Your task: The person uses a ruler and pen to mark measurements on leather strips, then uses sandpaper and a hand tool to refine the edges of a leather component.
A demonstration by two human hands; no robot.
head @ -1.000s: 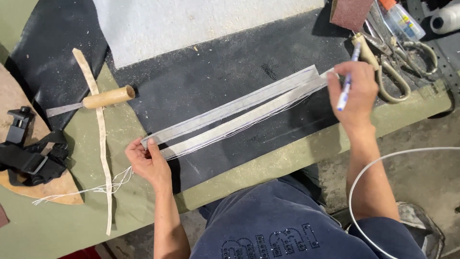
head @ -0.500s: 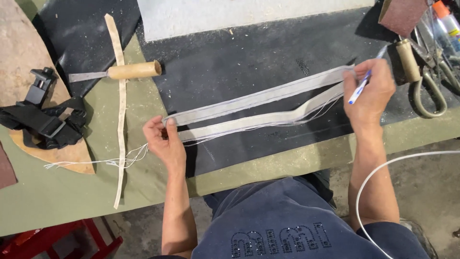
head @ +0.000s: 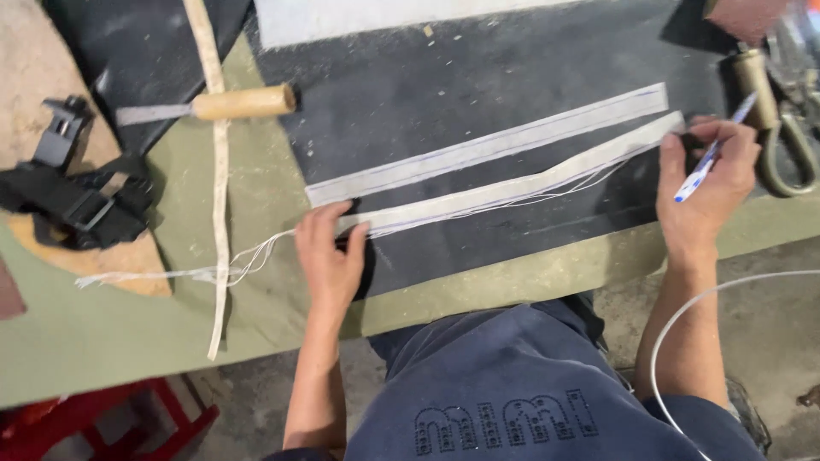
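Two long pale fabric strips lie on a dark sheet [head: 478, 77] on the olive-green table [head: 128, 333]. My left hand [head: 329, 252] pinches the left end of the near strip [head: 512, 192], which trails loose white threads [head: 248, 256]. At the strip's right end my right hand [head: 709, 183] presses down while holding a blue and white pen [head: 709, 154]. The far strip [head: 487, 147] lies flat just beyond, untouched.
A wooden-handled blade [head: 222, 104] lies at the upper left across a long thin cream strip [head: 219, 171]. Black strap hardware [head: 73, 192] sits on a tan piece at the left. Large shears [head: 773, 119] are at the right edge. A white cable [head: 683, 316] curves by my right arm.
The view has shifted, so everything sits further right and lower in frame. My hands stay on the near strip's two ends, and its right part now looks lifted into a bend.
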